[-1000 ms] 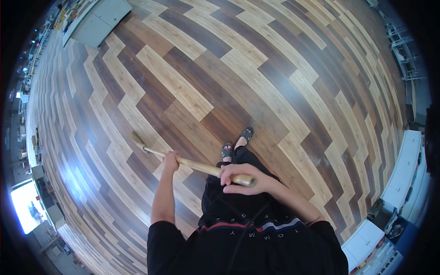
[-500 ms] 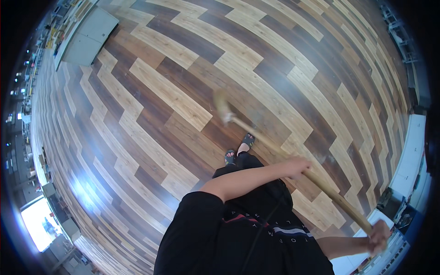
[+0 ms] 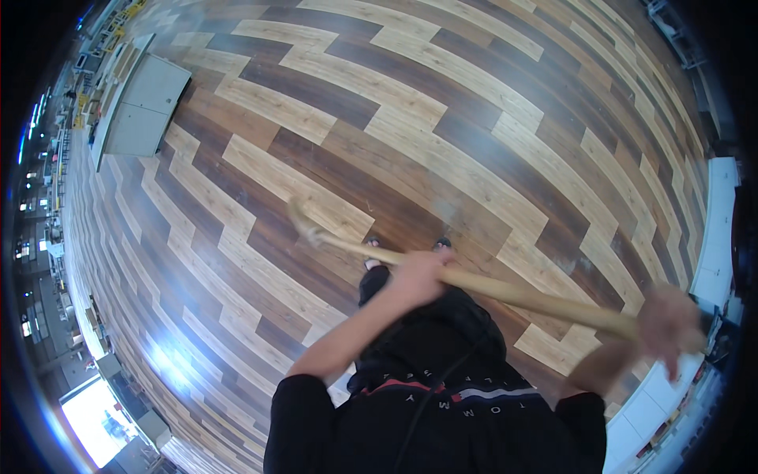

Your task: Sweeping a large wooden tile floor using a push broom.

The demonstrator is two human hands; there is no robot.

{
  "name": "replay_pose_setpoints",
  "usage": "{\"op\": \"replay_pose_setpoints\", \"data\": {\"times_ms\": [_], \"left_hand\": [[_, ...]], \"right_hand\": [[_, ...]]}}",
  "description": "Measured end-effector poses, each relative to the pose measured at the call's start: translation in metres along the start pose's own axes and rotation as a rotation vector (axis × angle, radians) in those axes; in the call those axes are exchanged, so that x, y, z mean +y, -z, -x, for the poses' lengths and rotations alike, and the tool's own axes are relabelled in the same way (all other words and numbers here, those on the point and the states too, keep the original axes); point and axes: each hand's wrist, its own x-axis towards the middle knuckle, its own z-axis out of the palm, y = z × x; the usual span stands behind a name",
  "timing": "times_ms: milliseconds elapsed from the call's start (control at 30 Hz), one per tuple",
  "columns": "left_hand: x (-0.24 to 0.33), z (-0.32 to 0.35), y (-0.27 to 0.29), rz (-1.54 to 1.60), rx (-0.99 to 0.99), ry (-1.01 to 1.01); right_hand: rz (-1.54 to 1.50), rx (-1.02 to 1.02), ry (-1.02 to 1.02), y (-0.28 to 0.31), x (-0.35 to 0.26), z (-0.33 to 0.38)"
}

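Two hands hold a long wooden stick over a striped wood floor.

On the far left a grey cabinet (image 3: 146, 107) stands by the wall. The stick's head (image 3: 304, 225) is blurry and sits low, near the floor (image 3: 474, 118). The broom stick (image 3: 505, 291) runs across in front of the person, just above the two shoes (image 3: 407, 245). The left hand (image 3: 418, 276) is wrapped tight around its middle. The right hand (image 3: 671, 324) is blurry at the far end; it seems closed on the stick. The stick looks stiff, light and smooth, so holding it with two hands well apart seems best.
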Motion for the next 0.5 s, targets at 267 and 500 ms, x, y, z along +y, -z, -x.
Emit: {"op": "replay_pose_setpoints", "data": {"times_ms": [267,500], "left_hand": [[-0.327,0.102,0.036,-0.213,0.113,0.428],[-0.186,-0.002,0.022,-0.021,-0.122,-0.196]], "right_hand": [[0.133,0.195,-0.813,-0.133,0.254,-0.04],[0.801,0.766,-0.492,-0.15,0.094,0.008]]}}
